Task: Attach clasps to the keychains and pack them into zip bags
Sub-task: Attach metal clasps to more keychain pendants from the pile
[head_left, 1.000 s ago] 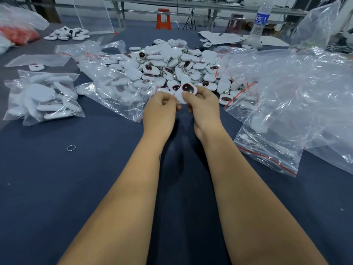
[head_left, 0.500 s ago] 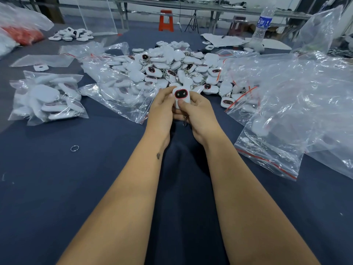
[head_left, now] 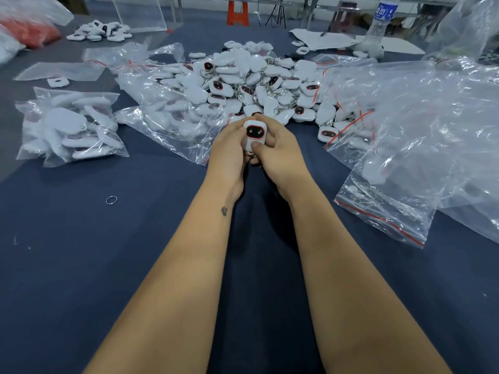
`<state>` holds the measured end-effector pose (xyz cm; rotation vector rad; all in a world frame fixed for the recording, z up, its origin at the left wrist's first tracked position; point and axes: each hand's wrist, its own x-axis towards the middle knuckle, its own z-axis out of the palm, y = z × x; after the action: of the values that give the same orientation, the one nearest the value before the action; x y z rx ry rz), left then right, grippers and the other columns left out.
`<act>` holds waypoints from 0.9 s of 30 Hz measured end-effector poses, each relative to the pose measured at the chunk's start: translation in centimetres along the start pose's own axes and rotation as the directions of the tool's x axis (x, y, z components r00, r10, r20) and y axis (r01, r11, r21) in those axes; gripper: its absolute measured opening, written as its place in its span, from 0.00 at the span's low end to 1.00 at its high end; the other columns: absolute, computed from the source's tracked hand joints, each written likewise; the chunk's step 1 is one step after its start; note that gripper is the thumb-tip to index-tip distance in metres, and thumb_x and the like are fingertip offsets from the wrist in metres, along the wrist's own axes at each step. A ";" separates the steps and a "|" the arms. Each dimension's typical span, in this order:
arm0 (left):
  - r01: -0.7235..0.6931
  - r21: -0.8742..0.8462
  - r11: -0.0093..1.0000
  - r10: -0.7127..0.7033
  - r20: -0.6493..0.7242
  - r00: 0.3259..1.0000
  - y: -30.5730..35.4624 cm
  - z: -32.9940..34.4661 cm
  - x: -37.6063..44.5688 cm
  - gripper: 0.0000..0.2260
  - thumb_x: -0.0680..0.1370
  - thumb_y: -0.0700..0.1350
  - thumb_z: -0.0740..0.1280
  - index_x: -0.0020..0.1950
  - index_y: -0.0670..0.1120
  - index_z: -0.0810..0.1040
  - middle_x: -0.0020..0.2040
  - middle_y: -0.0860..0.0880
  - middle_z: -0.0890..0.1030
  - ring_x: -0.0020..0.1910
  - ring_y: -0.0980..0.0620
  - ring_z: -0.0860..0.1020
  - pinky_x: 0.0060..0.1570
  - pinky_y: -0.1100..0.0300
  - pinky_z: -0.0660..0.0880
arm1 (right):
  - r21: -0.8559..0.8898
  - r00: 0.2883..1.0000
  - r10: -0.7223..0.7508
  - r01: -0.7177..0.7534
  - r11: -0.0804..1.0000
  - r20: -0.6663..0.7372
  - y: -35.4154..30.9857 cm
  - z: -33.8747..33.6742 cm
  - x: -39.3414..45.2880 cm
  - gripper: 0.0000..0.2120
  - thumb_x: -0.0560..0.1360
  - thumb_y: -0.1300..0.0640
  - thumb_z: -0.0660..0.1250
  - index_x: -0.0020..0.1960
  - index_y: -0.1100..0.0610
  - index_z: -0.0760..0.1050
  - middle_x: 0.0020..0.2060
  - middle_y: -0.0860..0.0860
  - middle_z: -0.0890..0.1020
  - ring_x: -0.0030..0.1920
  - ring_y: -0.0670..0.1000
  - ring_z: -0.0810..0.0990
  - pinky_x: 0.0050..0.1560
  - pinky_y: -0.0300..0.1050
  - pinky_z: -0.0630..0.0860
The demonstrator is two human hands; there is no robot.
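I see left hand (head_left: 229,149) and right hand (head_left: 278,152) pinching white keychain (head_left: 253,134) together, just near of keychain pile (head_left: 256,82) on desk (head_left: 81,252).

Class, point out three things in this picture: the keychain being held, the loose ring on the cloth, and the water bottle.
keychain (head_left: 253,133): head view, its dark face panel.
ring (head_left: 111,200): head view, its wire rim.
bottle (head_left: 381,18): head view, its clear body just below the blue label.
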<state>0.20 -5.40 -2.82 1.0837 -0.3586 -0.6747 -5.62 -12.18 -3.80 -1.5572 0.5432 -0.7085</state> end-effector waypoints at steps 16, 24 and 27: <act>-0.009 0.177 0.984 0.012 -0.017 1.000 -0.3 0.4 0.0 0.14 0.78 0.33 0.57 0.55 0.44 0.80 0.43 0.45 0.80 0.42 0.50 0.75 0.37 0.61 0.71 | -0.038 0.995 0.005 -0.008 0.999 -0.098 0.3 0.5 0.6 0.21 0.75 0.71 0.61 0.62 0.53 0.76 0.41 0.55 0.83 0.39 0.47 0.79 0.41 0.42 0.76; -0.028 0.195 0.980 0.033 -0.020 0.999 -0.6 0.2 0.7 0.16 0.81 0.34 0.55 0.64 0.42 0.77 0.52 0.44 0.84 0.50 0.51 0.81 0.53 0.59 0.78 | -0.051 0.994 0.002 -0.007 0.999 -0.105 0.2 1.1 0.4 0.22 0.76 0.70 0.60 0.67 0.55 0.74 0.55 0.58 0.82 0.50 0.50 0.78 0.61 0.51 0.76; -0.042 0.208 0.977 0.047 -0.023 0.999 -0.7 0.0 0.6 0.15 0.83 0.35 0.55 0.65 0.43 0.76 0.57 0.43 0.83 0.52 0.51 0.81 0.50 0.62 0.78 | 0.006 0.998 -0.005 0.005 1.000 -0.057 -0.2 0.7 0.4 0.20 0.76 0.71 0.60 0.61 0.52 0.75 0.54 0.57 0.83 0.51 0.51 0.80 0.58 0.49 0.78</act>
<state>0.40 -6.06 -3.50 1.2786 -0.4355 -0.5909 -4.85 -11.92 -3.62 -1.5373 0.5790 -0.7590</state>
